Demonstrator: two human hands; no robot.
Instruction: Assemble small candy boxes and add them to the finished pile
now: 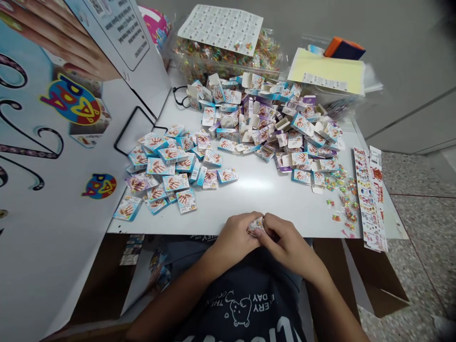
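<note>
Close to my body, at the table's front edge, both hands meet around one small printed box (255, 225). My left hand (239, 232) wraps its left side, while the fingers and thumb of my right hand (283, 240) press on its right end. Much of the box is hidden by my fingers. Left of my hands lies a heap of closed small boxes (171, 166) with hand pictures on blue and purple. Behind them spreads a bigger pile of small boxes (263, 118), many with open flaps. Small bags of coloured pieces (347, 199) lie to the right.
Sticker strips (368, 199) lie along the right table edge. At the back stand a clear bin (228, 64) of coloured pieces under a printed sheet, and another container (331, 95) under a yellow sheet (327, 71). A large printed panel (71, 166) rises at left; cardboard boxes (377, 280) sit below.
</note>
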